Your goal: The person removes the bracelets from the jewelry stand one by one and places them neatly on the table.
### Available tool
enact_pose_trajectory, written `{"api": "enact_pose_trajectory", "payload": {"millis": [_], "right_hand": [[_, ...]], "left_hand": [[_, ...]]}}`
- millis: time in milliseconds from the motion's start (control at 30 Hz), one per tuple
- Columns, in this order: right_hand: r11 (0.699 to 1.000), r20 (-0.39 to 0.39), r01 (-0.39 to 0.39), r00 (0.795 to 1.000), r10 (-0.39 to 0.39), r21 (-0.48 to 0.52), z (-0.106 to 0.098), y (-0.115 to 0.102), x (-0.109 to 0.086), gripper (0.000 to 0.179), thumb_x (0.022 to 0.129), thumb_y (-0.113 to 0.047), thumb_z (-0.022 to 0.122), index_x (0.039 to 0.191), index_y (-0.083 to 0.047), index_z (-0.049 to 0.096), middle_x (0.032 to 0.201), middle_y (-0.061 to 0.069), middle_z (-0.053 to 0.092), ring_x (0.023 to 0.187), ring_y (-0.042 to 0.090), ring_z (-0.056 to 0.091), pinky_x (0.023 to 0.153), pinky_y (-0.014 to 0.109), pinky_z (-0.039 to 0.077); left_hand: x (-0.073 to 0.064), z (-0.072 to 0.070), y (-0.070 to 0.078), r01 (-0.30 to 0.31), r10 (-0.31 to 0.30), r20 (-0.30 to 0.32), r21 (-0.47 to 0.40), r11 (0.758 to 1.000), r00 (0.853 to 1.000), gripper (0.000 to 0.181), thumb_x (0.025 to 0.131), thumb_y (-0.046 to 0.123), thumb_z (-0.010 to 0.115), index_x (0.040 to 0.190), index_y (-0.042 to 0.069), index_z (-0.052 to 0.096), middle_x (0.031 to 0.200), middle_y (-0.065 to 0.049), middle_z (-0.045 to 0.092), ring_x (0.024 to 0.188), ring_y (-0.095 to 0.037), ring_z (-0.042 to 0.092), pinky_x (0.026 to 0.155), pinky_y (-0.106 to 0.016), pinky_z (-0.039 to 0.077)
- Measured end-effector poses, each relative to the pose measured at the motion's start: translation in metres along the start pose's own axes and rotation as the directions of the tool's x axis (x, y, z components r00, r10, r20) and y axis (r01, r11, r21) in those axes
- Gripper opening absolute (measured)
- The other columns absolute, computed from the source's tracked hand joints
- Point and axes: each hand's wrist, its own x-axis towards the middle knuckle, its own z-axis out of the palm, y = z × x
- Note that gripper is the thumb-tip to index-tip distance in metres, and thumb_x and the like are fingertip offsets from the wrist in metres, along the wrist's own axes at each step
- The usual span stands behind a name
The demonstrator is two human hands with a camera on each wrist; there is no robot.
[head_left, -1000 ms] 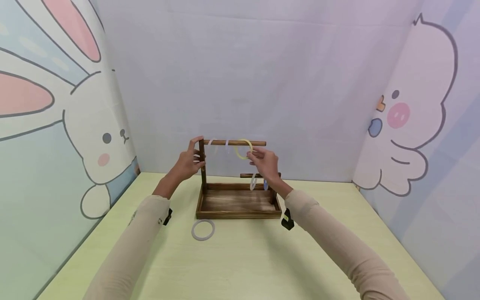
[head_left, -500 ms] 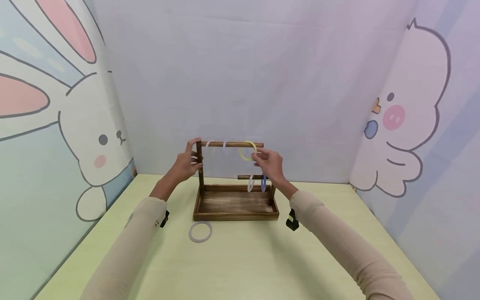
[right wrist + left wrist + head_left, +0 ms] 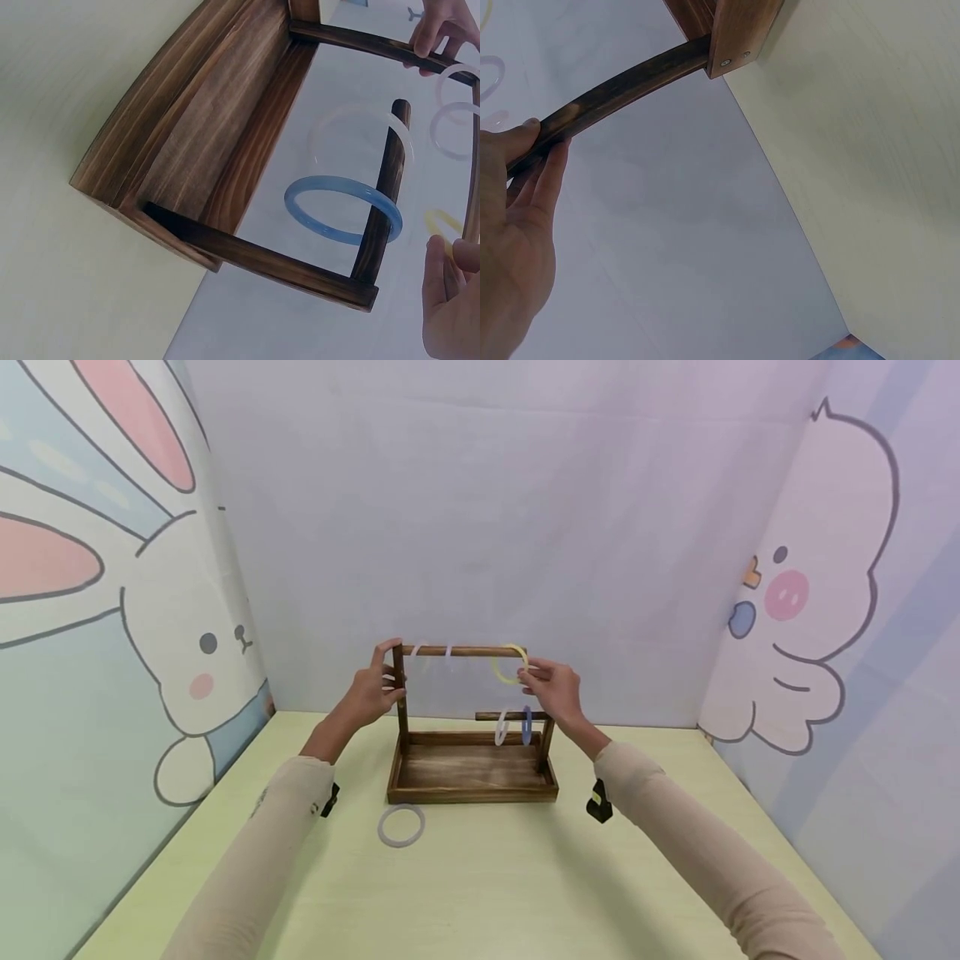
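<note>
My right hand pinches a yellow bangle between thumb and fingers, near the free right end of the rack's upper bar; the bar passes through the ring in the head view. With thumb and fingers on either side, my left hand grips the tall wooden post that carries this bar. Two pale bangles, one whitish and one lilac, hang farther left on it. On the short lower bar hang a clear whitish bangle and a blue bangle.
The rack's base is a shallow wooden tray on the pale table. In front of its left corner a greyish-lilac bangle lies flat. Printed cloth walls stand behind and on both sides.
My right hand has moved right along the upper bar with the yellow bangle, toward the bar's free end. My left hand keeps its grip on the post.
</note>
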Motion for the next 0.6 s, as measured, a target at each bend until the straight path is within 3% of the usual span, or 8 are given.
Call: {"api": "enact_pose_trajectory", "payload": {"millis": [467, 600], "right_hand": [[0.999, -0.020, -0.047, 0.999, 0.047, -0.004, -0.022, 0.007, 0.001, 0.040, 0.100, -0.009, 0.070, 0.138, 0.003, 0.064, 0.118, 0.027, 0.072, 0.104, 0.038, 0.074, 0.084, 0.034, 0.064], [0.998, -0.025, -0.059, 0.998, 0.059, 0.004, -0.028, 0.008, 0.001, 0.040, 0.100, -0.008, 0.070, 0.138, 0.004, 0.064, 0.118, 0.027, 0.072, 0.105, 0.040, 0.073, 0.082, 0.030, 0.063]], "left_hand": [[-0.001, 0.000, 0.003, 0.014, -0.014, 0.008, 0.006, 1.000, 1.000, 0.092, 0.095, -0.011, 0.068, 0.160, 0.023, 0.012, 0.122, -0.032, 0.065, 0.110, -0.048, 0.069, 0.091, -0.055, 0.060], [-0.001, -0.001, 0.004, 0.017, -0.017, 0.008, 0.011, 1.000, 1.000, 0.093, 0.095, -0.011, 0.068, 0.160, 0.024, 0.012, 0.122, -0.032, 0.065, 0.110, -0.048, 0.069, 0.091, -0.055, 0.060]]}}
